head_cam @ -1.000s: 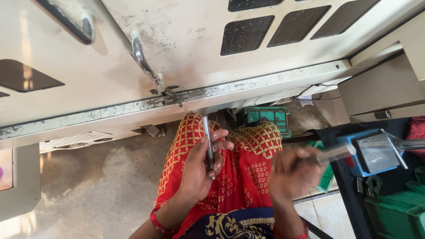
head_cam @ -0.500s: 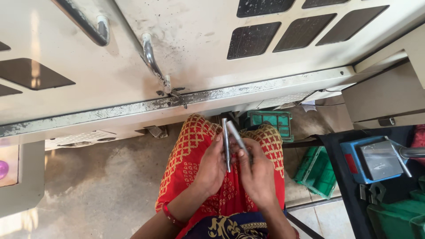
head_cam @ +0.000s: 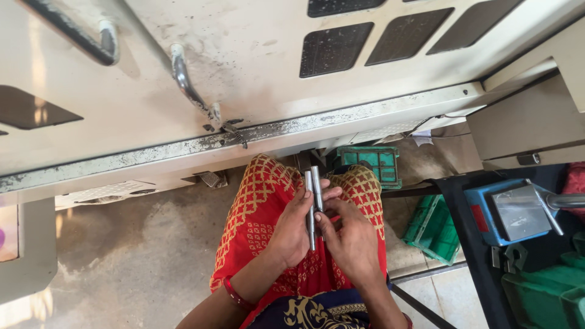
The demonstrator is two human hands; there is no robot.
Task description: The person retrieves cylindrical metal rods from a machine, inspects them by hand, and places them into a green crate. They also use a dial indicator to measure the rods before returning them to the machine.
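Two thin metal rods point(head_cam: 313, 198) stand side by side over the red patterned cloth point(head_cam: 262, 207) on the lap, long axis pointing away toward the pale machine panel point(head_cam: 244, 73). The left hand point(head_cam: 291, 228) and right hand point(head_cam: 348, 240) close their fingers around them. The rods' lower ends are hidden between the hands.

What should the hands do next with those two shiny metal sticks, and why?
Probably part the two metal rods a little, one to each hand. The left hand and the right hand pinch them side by side above the lap, so close that they hide each other. That is only a guess: neither rod's lower end shows behind the fingers.
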